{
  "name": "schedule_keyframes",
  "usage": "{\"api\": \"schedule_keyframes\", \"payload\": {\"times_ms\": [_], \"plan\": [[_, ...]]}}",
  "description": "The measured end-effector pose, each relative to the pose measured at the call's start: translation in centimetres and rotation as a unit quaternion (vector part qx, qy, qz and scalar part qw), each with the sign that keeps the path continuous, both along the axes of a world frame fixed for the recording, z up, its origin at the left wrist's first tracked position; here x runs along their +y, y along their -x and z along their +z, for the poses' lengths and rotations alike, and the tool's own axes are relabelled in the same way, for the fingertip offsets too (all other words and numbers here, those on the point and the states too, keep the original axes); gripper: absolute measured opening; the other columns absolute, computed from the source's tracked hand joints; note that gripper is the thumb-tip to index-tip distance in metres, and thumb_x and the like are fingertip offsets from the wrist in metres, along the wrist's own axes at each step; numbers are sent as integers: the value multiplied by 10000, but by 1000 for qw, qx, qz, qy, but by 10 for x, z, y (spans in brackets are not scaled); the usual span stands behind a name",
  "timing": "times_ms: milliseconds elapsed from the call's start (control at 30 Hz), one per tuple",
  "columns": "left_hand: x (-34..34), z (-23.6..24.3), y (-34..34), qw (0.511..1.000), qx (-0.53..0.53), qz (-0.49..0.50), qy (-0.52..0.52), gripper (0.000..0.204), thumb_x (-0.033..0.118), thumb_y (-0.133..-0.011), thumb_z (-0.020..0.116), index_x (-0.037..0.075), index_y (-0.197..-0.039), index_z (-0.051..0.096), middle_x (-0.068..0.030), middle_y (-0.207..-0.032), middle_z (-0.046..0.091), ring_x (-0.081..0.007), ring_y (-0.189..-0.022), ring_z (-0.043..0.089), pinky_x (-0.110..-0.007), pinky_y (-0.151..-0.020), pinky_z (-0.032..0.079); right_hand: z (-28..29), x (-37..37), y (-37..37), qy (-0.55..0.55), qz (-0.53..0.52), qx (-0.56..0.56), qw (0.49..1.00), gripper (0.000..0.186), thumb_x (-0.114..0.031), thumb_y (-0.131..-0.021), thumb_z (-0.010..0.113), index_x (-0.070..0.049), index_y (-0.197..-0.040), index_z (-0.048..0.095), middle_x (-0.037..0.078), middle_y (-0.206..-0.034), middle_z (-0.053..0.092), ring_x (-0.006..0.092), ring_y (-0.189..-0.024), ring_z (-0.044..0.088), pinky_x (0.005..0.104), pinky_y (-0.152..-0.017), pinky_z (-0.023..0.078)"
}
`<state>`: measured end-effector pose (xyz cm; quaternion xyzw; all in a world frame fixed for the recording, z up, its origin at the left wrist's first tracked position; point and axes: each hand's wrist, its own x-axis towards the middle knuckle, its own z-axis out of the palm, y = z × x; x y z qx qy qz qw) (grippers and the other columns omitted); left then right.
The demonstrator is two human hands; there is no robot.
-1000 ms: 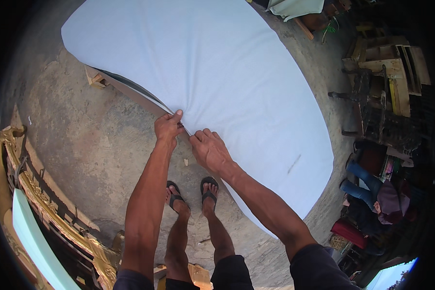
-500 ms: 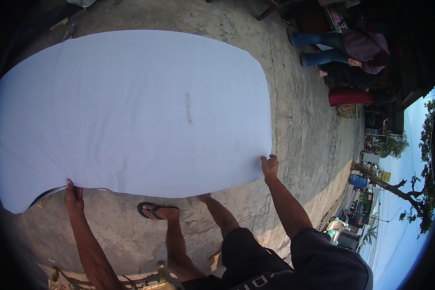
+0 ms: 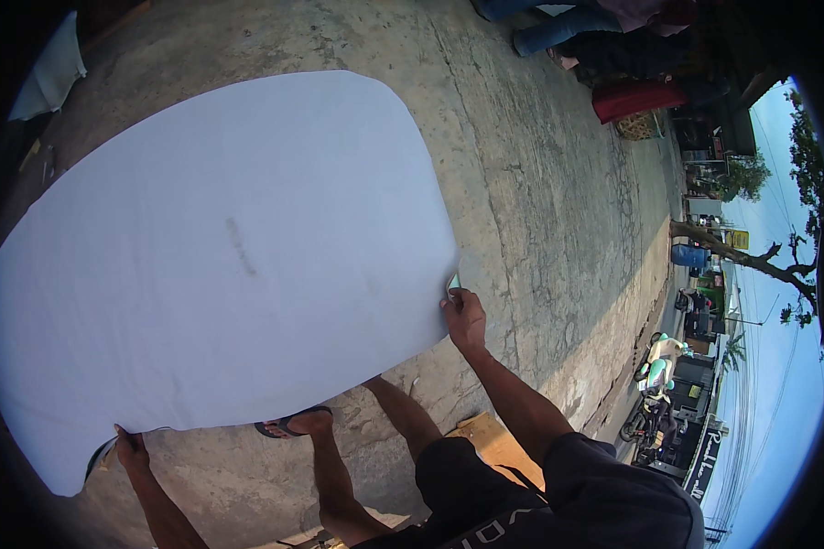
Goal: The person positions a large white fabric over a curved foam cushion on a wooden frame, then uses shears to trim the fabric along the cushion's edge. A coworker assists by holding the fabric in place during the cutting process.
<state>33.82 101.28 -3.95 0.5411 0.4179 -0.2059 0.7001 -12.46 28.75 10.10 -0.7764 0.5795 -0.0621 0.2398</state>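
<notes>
A large white cloth (image 3: 247,183) with a faint dark smudge spreads out in front of me, above the concrete. My left hand (image 3: 132,446) grips its near edge towards the left, where a dark underside shows in a fold beside the fingers. Closed on the near right corner is my right hand (image 3: 465,317), with a small pale-green flap turned up at the fingertips. What lies under the cloth is hidden. At the far left rim something reddish touches the cloth, too dark to make out.
My sandalled foot (image 3: 307,422) stands on cracked concrete (image 3: 540,229) under the near edge. People (image 3: 568,37) are at the upper right, near a woven basket (image 3: 639,125). A pale sheet-like thing (image 3: 53,69) hangs at the upper left. Parked motorbikes (image 3: 655,412) and a tree (image 3: 732,252) are further right.
The cloth has shifted left and lower in view, and tilted. Its right corner is now turned up at my right hand. Both hands have kept their grip, and the surroundings have swung with my view.
</notes>
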Motion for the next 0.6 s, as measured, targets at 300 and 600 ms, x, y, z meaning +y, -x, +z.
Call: {"api": "schedule_keyframes", "payload": {"times_ms": [300, 600], "plan": [[14, -4, -6, 999, 21, 10, -37, 567, 408, -1106, 490, -37, -1458, 500, -130, -1468, 565, -228, -1336, 543, -355, -1153, 466, -2, 9, -7, 4, -122, -55, 991, 234, -180, -983, 664, 14, -1111, 690, 177, -948, 740, 300, -867, 722, 390, -819, 556], [15, 1, 1, 999, 2, -28, -25, 534, 379, -1122, 466, -33, -1461, 501, -119, -1465, 566, -218, -1333, 541, -339, -1170, 447, 17, -29, 12, -244, -197, -144, 939, 424, -289, -966, 722, 50, -1217, 681, 106, -969, 724, 158, -848, 685, 325, -757, 616]]}}
